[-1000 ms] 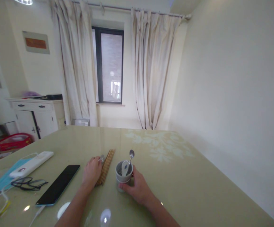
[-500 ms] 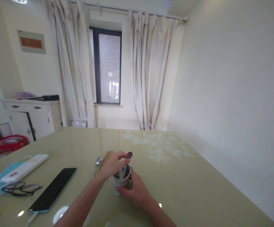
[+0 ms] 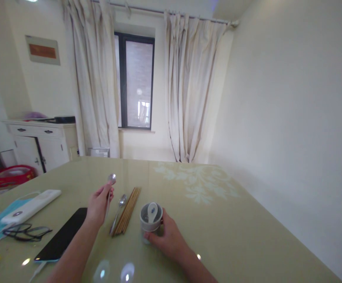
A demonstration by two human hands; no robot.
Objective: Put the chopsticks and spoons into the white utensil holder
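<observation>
My left hand (image 3: 98, 204) is closed around a metal spoon (image 3: 112, 179), its bowl pointing up and away above the table. Just to the right of that hand, another metal spoon (image 3: 122, 200) lies on the tabletop beside a bundle of wooden chopsticks (image 3: 128, 212). My right hand (image 3: 169, 237) grips a grey-white utensil holder (image 3: 150, 227) from its right side, thumb in front. Inside the holder stands a white ceramic soup spoon (image 3: 152, 212) with a blue mark; the holder's lower part is partly covered by my thumb.
On the left of the glossy table (image 3: 247, 236) lie a black phone (image 3: 61, 236) with a cable, folded glasses (image 3: 26, 232), a white power strip-like device (image 3: 31, 206) and a blue face mask (image 3: 7, 218). A wall runs along the right edge.
My left hand has lifted the metal spoon out of the holder and carried it left, past the chopsticks. My right hand stays on the holder.
</observation>
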